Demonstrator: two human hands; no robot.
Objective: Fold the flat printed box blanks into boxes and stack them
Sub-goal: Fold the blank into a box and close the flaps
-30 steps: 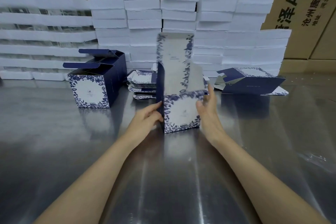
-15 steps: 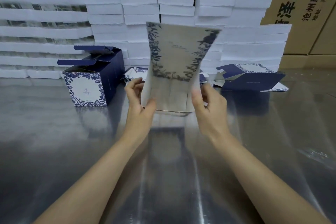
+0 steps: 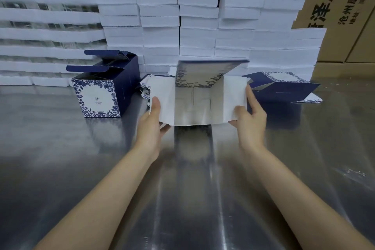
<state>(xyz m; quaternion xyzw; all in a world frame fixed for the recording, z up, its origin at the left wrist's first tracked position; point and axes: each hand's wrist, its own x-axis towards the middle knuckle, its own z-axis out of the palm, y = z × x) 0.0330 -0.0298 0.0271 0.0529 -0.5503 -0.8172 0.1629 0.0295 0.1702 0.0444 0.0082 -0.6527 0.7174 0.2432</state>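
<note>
I hold a half-formed box above the steel table, its open end turned toward me so the white inside shows. Its blue floral top flap tilts away at the far side. My left hand grips the left white side flap, thumb on top. My right hand grips the right side flap the same way. A folded blue floral box stands at the left with its top flaps open. Behind the held box lies a small pile of flat blanks, mostly hidden.
Another partly opened blue box lies on its side at the right. Stacks of white foam trays fill the back of the table, with brown cartons behind them.
The box stood on the table a second ago, was lifted upright, and now lies tipped with its open end toward me. Both hands moved outward onto the side flaps.
</note>
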